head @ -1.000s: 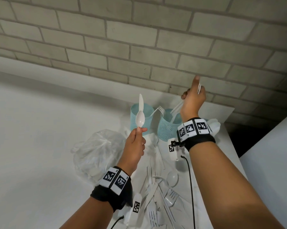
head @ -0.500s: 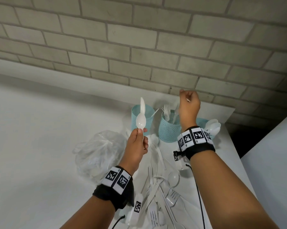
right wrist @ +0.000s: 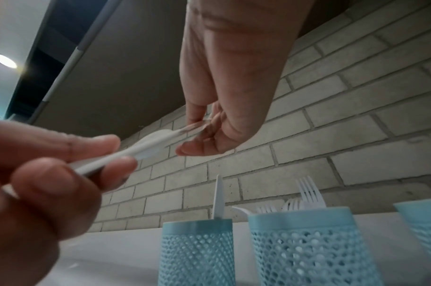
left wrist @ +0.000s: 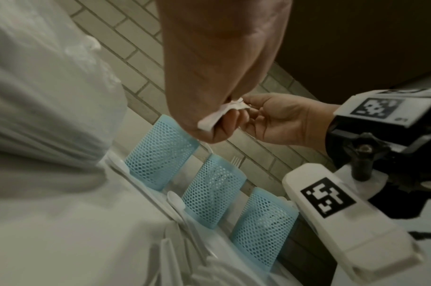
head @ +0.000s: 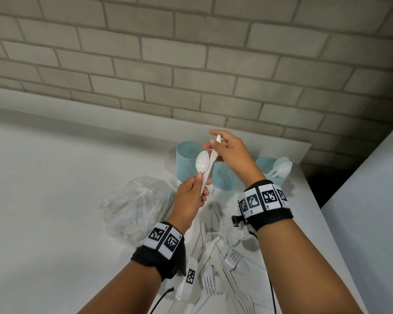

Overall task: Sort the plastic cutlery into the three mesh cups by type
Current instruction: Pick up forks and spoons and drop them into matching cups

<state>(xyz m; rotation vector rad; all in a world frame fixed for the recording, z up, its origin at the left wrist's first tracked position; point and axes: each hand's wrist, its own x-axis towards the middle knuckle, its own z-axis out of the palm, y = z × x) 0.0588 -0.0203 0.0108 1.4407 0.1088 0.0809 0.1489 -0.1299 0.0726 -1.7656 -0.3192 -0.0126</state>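
Hiding the middle cup (head: 223,177), head view; right-wrist view shows forks (right wrist: 307,195).

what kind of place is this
Probably a plain indoor work or storage corner, not clearly a kitchen: a white table against a bare grey brick wall, with a recessed ceiling light overhead.

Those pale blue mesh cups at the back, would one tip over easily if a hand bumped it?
Probably yes. Each pale blue mesh cup looks like thin perforated plastic, so likely light. It stands taller than wide, and the white plastic forks stick out above its rim, which may raise its balance point. Being round, it might roll once down.
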